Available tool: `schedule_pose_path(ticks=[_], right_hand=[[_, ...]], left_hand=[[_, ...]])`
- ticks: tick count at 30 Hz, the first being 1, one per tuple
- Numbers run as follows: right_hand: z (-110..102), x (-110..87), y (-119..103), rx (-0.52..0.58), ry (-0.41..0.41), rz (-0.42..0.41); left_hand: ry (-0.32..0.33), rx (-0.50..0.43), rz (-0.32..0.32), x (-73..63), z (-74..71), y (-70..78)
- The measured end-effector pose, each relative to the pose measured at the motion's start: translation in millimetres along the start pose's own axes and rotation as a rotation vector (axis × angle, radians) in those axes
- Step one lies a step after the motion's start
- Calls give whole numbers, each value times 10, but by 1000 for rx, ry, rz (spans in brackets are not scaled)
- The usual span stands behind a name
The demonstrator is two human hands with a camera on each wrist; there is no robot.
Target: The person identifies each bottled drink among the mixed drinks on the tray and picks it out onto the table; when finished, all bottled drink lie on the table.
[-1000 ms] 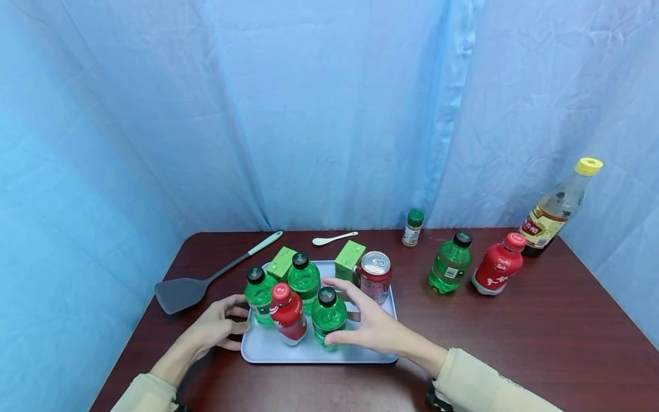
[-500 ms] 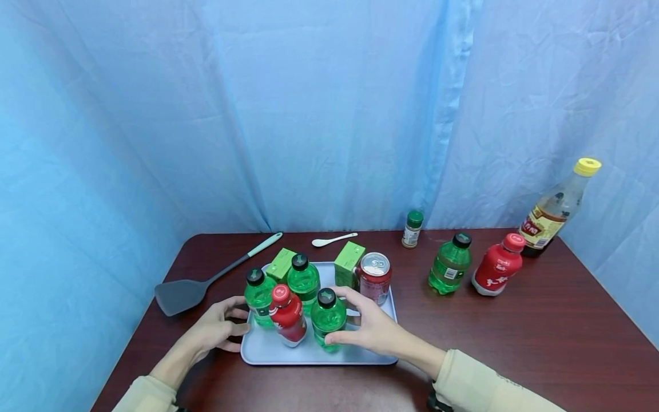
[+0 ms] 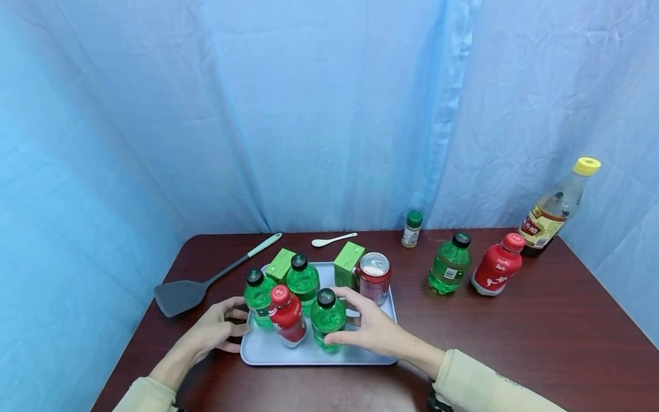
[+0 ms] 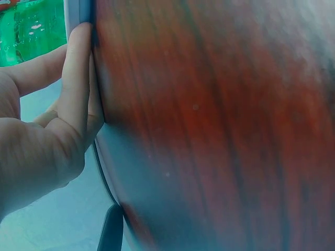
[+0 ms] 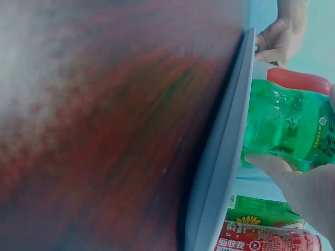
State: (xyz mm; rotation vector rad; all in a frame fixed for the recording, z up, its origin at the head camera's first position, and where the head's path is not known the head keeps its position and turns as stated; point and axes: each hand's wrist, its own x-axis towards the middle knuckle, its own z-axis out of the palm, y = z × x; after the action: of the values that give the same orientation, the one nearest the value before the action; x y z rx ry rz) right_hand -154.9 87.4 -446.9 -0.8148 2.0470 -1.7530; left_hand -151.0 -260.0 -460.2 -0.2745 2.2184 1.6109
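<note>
My right hand holds a green soda bottle with a black cap at the front of the pale blue tray. In the right wrist view its thumb lies along the low part of the bottle. At the tray's left edge, my left hand touches the rim with relaxed fingers, near another green bottle. Between the hands stands a red drink bottle. Farther back on the tray are a third green bottle, two green drink cartons and a red can.
Left of the tray lies a grey spatula, and behind it a white spoon. To the right stand a spice jar, a green bottle, a red bottle and a yellow-capped sauce bottle. Blue curtains enclose the table.
The right hand's forefinger, stretched out behind the front green bottle a second ago, has drawn in against it. The left hand and the things on the tray have stayed in place.
</note>
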Motion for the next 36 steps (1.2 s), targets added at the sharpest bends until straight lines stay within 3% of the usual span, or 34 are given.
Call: schedule_pose_path(ticks=[36], right_hand=[[14,1,-28,-42,67,14]], left_hand=[[1,3,21,-30,-8,-6]])
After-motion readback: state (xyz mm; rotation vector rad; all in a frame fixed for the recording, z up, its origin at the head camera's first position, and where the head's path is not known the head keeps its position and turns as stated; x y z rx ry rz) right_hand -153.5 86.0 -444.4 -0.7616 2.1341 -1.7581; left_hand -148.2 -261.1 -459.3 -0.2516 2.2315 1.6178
